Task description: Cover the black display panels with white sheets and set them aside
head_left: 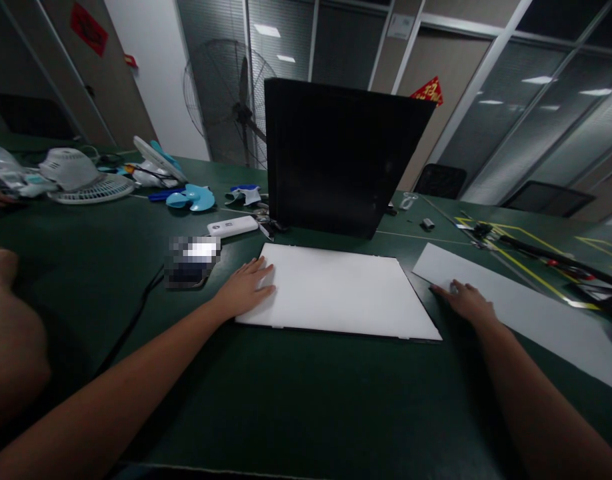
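A white rectangular panel [341,290] with a thin dark border lies flat on the green table. My left hand [246,288] rests on its left end, fingers spread and palm down. To the right lies a long white sheet [541,320], set at a slant. My right hand [469,303] is at the near edge of this sheet, close to its left end, with the thumb and fingers closed at the edge. Behind the white panel stands a large black panel [341,160], upright and leaning back slightly.
Left of the panel are a phone with a blurred screen [193,262] and a white handheld device [233,227]. Blue fan blades [191,198] and white fan parts [71,170] lie farther back. Another person's arm [11,340] is at the left. Dark strips [536,253] lie at right.
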Available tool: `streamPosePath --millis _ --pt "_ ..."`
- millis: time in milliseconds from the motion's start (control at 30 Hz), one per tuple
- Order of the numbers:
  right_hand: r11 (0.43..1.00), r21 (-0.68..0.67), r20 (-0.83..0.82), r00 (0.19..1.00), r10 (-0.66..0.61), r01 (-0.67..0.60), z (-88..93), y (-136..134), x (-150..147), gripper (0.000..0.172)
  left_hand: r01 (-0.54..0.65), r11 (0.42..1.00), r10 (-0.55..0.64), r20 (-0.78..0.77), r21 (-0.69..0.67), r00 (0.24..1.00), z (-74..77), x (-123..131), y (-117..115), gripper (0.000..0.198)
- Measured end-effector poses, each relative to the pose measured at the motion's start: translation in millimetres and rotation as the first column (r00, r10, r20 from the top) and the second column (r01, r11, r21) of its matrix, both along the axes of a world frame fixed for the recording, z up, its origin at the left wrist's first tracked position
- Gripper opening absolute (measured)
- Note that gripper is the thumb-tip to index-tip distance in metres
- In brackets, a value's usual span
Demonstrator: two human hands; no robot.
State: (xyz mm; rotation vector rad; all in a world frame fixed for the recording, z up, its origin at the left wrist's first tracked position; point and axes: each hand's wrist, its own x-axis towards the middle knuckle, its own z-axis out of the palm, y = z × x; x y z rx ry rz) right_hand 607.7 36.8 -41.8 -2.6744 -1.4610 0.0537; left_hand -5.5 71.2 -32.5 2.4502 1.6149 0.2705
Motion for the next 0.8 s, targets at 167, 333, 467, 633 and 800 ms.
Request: streamPosePath --millis 167,333,467,633,800 --pt "1.000 -0.006 0.027 1.000 -0.001 0.001 7.8 1 -9 0.091 -0.006 1.000 0.006 0.007 0.003 1.000 0.2 0 -1 0.076" --pt "0.999 0.008 0.117 0.992 0.050 -0.051 18.1 -1 -28 0.070 0.001 1.000 -0.001 -0.007 0.019 1.000 -0.8 0 0 0.076" --pt "0.995 0.088 0.219 0.975 0.032 -0.052 29.4 -4 -44 0.064 0.004 1.000 -0.003 -0.008 0.019 1.000 -0.2 0 0 0.075" --pt "0.917 0.171 0.367 0.887 0.280 -0.360 43.7 -17 -80 0.050 0.003 0.999 -0.002 -0.011 0.035 1.000 -1.5 -1 -1 0.074" --pt "0.566 0.199 0.299 0.599 0.742 -0.800 48.2 -36 -141 0.053 0.007 1.000 -0.007 -0.009 0.029 1.000 -2.5 -2 0 0.073"
